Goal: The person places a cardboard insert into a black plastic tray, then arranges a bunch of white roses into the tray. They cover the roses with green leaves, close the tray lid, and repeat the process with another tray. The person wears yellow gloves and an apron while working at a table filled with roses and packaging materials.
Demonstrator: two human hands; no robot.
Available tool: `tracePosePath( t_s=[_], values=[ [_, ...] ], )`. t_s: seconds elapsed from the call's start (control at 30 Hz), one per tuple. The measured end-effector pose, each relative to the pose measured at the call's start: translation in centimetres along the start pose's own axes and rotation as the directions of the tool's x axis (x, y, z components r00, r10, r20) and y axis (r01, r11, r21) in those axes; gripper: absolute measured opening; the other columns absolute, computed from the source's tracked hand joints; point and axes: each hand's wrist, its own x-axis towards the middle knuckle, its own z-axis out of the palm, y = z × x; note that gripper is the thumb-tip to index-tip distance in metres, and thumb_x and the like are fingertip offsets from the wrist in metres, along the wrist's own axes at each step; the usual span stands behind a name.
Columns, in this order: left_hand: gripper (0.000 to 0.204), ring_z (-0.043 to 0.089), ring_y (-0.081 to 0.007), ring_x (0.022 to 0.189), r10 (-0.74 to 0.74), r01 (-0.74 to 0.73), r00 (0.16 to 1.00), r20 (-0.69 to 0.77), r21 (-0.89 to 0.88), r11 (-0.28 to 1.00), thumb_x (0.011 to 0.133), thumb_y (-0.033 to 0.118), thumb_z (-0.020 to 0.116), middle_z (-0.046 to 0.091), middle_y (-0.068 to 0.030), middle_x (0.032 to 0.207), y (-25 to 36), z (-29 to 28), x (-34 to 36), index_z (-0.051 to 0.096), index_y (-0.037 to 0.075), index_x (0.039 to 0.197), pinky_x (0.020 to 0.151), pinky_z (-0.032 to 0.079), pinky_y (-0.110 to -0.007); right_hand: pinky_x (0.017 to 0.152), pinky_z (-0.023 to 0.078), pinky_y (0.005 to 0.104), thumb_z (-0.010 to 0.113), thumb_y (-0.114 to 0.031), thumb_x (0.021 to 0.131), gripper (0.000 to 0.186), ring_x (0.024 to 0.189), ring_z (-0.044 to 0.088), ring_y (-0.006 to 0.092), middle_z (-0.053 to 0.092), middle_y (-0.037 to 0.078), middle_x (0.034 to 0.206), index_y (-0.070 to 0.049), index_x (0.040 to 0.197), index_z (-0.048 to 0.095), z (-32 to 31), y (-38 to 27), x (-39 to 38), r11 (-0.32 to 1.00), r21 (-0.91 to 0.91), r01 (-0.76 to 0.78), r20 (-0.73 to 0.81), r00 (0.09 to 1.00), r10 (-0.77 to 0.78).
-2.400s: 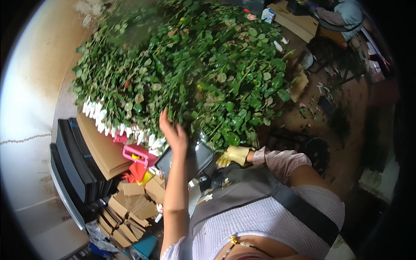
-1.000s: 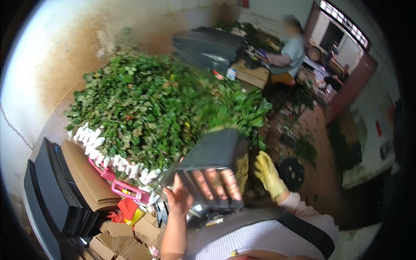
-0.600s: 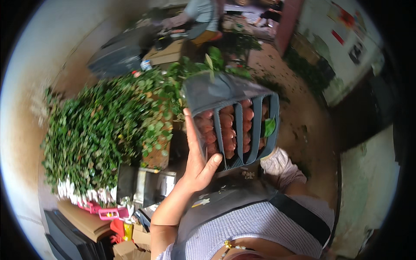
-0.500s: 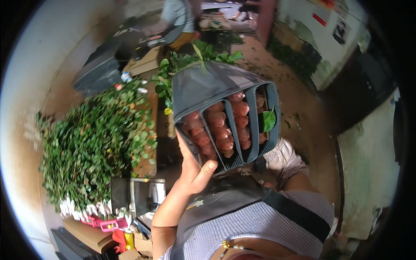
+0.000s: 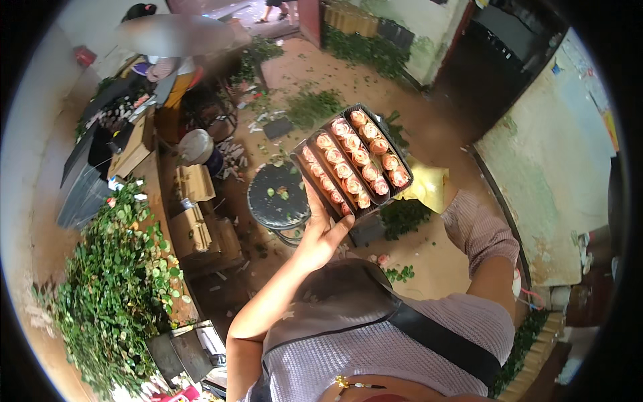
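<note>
My bare left hand (image 5: 320,233) is closed on the near left side of a dark package of pink roses (image 5: 345,161), its thumb on the near edge. The rose heads face up in four rows between dark corrugated dividers. My right hand (image 5: 422,187), in a yellow glove, is at the package's right side; its fingers are hidden behind it. A round black stool (image 5: 271,201) with leaves on it stands beyond my left hand, below the package.
Leafy stems (image 5: 107,281) lie heaped on the bench at left. Cardboard pieces (image 5: 194,228) and a pale bucket (image 5: 196,146) stand beside it. A person (image 5: 167,70) works at the far left. Leaf litter (image 5: 315,100) covers parts of the floor; a dark doorway (image 5: 492,63) is at right.
The view has swung right and across the floor. The package, lifted from near the leafy heap earlier, is now farther forward, its rose heads plainly visible; my left hand stays on it.
</note>
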Motion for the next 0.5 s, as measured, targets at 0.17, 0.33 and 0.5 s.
tracePosePath(
  t_s=[0.17,0.33,0.5],
  values=[
    [0.106,0.008,-0.0207,0.154,-0.116,0.109,0.990,0.082,0.083,0.991,0.100,-0.001,0.054,0.000,-0.0118,0.169,-4.0,1.4,0.9,-0.036,0.014,0.154,0.122,0.013,-0.035,0.107,0.049,0.0360,0.080,-0.029,0.086,0.079,0.126,0.057,0.0190,0.057,0.011,0.143,-0.004,0.152,0.044,1.3,9.0,-3.0,0.971,0.042,-0.235,0.053,0.971,0.233],
    [0.105,0.018,-0.0189,0.150,-0.345,0.332,0.932,0.110,0.122,0.935,0.101,0.001,0.055,0.012,-0.0123,0.166,-7.8,-0.2,-0.6,-0.035,0.009,0.154,0.121,0.019,-0.034,0.093,0.059,0.0389,0.050,-0.026,0.106,0.040,0.114,0.067,0.0224,0.064,0.010,0.134,-0.007,0.140,0.055,5.2,16.9,-3.2,0.873,0.420,-0.247,-0.021,0.959,0.282],
    [0.070,0.039,-0.0253,0.144,-0.688,0.688,0.726,-0.013,0.042,0.725,0.105,0.008,0.055,0.030,-0.0187,0.162,-9.7,-6.1,-5.8,0.015,-0.002,0.161,0.114,0.036,-0.034,0.089,0.054,0.0421,0.039,-0.039,0.111,0.046,0.104,0.066,0.0293,0.068,0.013,0.122,-0.002,0.129,0.060,10.0,24.3,2.0,0.147,0.907,-0.396,0.148,0.624,0.767]
  ],
)
